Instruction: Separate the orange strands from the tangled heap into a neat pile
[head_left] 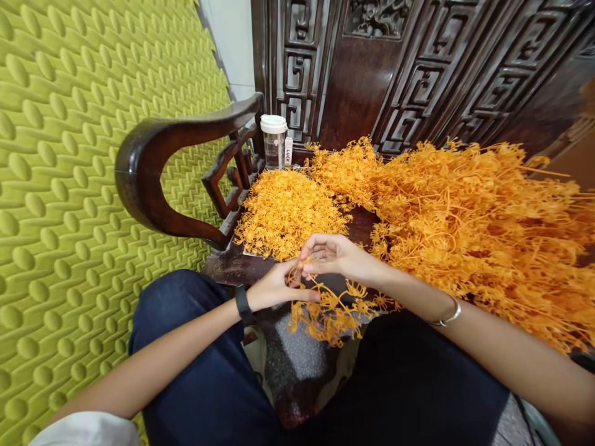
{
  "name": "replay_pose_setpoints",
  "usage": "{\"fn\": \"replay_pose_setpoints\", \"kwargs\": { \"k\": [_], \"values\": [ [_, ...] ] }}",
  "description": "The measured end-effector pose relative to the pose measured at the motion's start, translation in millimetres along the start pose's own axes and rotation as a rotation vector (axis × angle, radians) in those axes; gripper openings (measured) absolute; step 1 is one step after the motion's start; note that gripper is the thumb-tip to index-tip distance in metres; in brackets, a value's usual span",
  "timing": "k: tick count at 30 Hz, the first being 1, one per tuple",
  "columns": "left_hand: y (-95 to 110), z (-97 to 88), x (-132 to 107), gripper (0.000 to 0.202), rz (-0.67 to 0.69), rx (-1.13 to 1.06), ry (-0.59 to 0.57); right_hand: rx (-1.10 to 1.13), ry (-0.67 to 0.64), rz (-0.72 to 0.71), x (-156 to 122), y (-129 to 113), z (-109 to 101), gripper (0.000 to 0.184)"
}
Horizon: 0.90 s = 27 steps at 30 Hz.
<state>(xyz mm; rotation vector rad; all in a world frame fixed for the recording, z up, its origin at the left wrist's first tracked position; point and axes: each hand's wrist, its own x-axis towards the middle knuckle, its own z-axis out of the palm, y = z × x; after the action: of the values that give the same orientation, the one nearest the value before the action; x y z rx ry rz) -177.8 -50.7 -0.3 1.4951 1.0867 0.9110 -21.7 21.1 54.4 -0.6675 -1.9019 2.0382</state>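
Both hands meet in front of me, just off the near edge of the dark wooden seat. My left hand [277, 286], with a black band at the wrist, is closed round the thin stems of an orange plastic flower spray [332, 313], which hangs below the fingers over the gap between my knees. Right beside it, my right hand [333, 255] pinches at the top of the stems with thumb and fingertips; the small piece between them is partly hidden. Just beyond lies a heap of loose small orange flower heads [290, 210].
A large pile of orange stemmed sprays [474, 217] covers the right side of the wooden seat [232, 266]. Behind the heap stands a clear cup with a white lid [273, 139]. The curved armrest [139, 167] rises at left, near a yellow-green textured wall [69, 186]; a carved backrest [357, 80] is behind.
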Motion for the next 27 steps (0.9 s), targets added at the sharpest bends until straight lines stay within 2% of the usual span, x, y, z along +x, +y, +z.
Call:
{"fn": "replay_pose_setpoints", "kwargs": {
  "k": [4,10,12,16,20,22,25,27],
  "values": [
    [-6,9.9,-2,0.032,-0.022,-0.060,-0.094,-0.071,-0.004,-0.010,-2,2,9,0.018],
    [-4,14.0,-8,0.030,-0.050,0.013,-0.161,-0.496,0.048,-0.129,-4,0,2,0.006],
    [0,12.9,-8,0.032,-0.078,-0.013,-0.127,-0.519,0.158,-0.162,-2,1,-3,0.007],
    [8,7.0,-1,0.037,-0.129,-0.105,0.009,-0.385,0.408,-0.192,5,6,-9,0.018],
    [7,5.1,1,0.036,-0.147,-0.144,0.069,-0.409,0.556,-0.233,11,-2,-20,0.020],
    [0,10.6,-7,0.036,-0.125,-0.099,-0.022,-0.451,0.712,-0.344,11,-12,-38,0.018],
    [-17,24.9,-23,0.040,-0.033,0.045,-0.324,-0.455,1.054,-0.569,3,-29,-74,0.015],
    [-27,32.6,-28,0.040,0.075,0.174,-0.403,-0.483,1.111,-0.662,-5,-35,-89,0.013]
  ]
}}
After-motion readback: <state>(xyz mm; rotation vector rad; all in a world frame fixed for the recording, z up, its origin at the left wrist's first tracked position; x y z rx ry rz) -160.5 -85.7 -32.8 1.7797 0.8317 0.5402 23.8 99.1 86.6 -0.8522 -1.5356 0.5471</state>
